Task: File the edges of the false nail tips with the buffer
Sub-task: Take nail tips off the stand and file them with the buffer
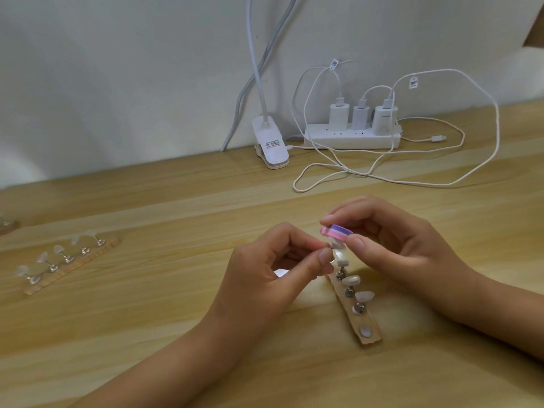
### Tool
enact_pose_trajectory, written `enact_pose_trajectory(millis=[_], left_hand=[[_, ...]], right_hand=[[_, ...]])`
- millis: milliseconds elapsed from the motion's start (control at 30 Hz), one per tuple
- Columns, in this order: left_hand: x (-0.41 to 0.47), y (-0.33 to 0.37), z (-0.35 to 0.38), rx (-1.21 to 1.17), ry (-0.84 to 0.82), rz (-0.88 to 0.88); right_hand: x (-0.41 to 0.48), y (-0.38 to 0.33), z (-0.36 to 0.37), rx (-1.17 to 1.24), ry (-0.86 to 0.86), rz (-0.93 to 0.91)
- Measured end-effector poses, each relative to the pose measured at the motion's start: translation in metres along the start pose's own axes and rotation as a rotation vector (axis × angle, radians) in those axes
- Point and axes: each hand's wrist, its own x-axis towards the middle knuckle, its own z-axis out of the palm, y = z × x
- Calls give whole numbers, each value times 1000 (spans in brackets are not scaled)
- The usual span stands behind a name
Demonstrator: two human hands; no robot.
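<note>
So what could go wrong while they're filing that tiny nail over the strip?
1. The left hand only pinches the small tip by its stand, so a push from the buffer could flick it away.
2. The right hand works just above the strip; a slip may knock over the other tips standing there.

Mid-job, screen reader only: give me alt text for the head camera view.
Right hand pinches a pink-and-purple buffer just above a nail tip holder pinched by the left hand, over a wooden strip carrying more nail tips. A second strip lies far left on the table; a clip lamp and power strip sit by the wall.
</note>
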Motion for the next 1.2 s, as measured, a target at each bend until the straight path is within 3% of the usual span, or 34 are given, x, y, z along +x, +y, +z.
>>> enact_pose_trajectory(millis=[133,267,400,533,667,800,933,1067,1200], left_hand=[[-1,1,2,16,2,64],[-1,2,2,36,16,81],[-1,1,2,30,23,61],[-1,2,3,53,11,102],[0,2,2,33,38,42],[-1,4,3,59,13,119],[2,3,0,-13,64,34],[1,4,1,57,26,95],[2,2,0,27,47,38]], right_hand=[[-3,-3,0,1,2,-57],[-2,-3,0,79,3,42],[-2,-5,1,32,11,-24],[0,-5,2,75,4,46],[-2,-5,2,-12,17,-59],[0,-4,1,36,-1,17],[0,-6,2,4,14,-92],[1,-3,1,-2,7,-43],[-1,-4,1,-14,7,-73]])
